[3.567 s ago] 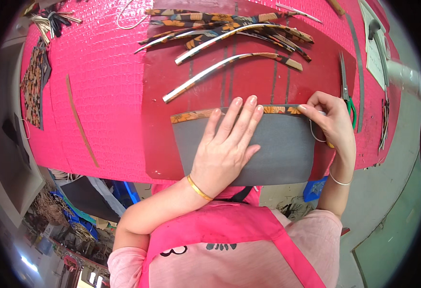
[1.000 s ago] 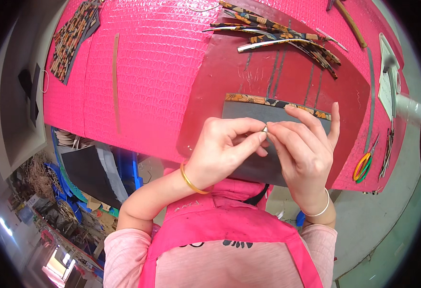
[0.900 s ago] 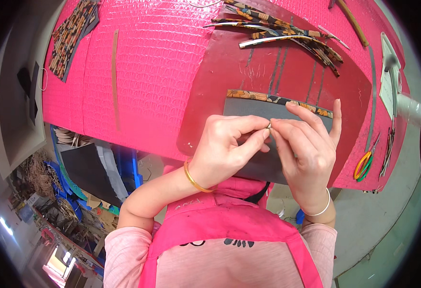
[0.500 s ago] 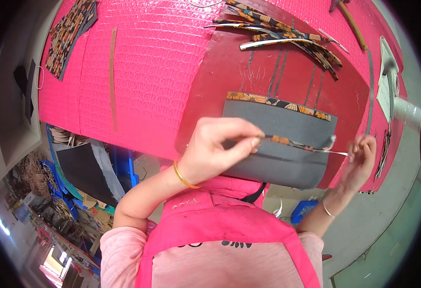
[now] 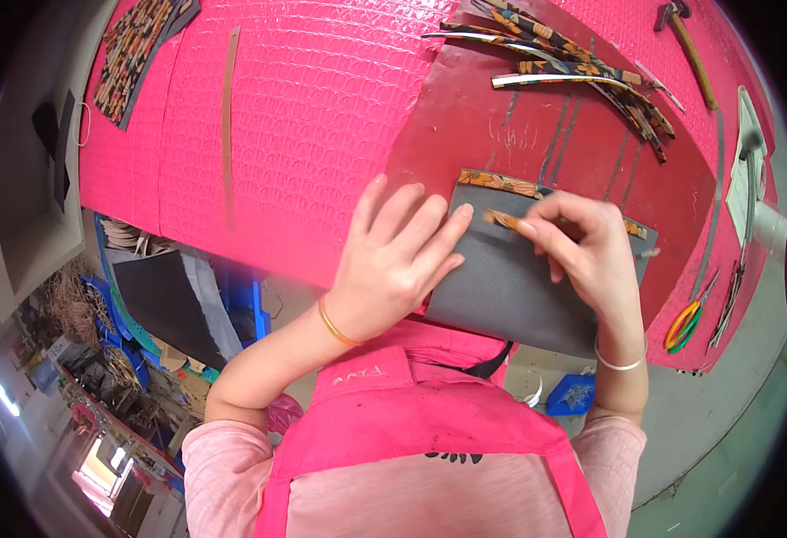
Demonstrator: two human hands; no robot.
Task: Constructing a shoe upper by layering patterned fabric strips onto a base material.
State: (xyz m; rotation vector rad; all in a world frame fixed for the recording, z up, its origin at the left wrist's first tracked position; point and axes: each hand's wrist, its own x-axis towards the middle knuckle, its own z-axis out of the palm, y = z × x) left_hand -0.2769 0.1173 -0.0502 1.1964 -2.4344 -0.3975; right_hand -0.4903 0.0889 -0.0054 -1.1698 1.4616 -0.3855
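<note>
A grey panel [image 5: 510, 287] lies at the front of the table, with a floral strip [image 5: 501, 182] along its far edge. My right hand [image 5: 595, 247] is over the panel, thumb and finger pinching a second, narrow floral strip [image 5: 504, 221] by its left end. Most of that strip is hidden behind the hand; a pale end [image 5: 649, 254] shows past the wrist side. My left hand [image 5: 402, 247] is open at the panel's left edge, fingers spread, its fingertips close to the pinched strip's end with nothing in them.
Several floral strips with white edges [image 5: 582, 67] are piled on the dark red mat [image 5: 537, 134]. A hammer [image 5: 691, 58], scissors [image 5: 683, 325] and thin rods [image 5: 728, 305] lie to the right. A brown strip [image 5: 229, 125] and patterned pieces [image 5: 138, 63] lie on the pink table cover at left.
My right hand has come in from the far right and now pinches the strip's left end. My left hand has let go of that end and spread its fingers.
</note>
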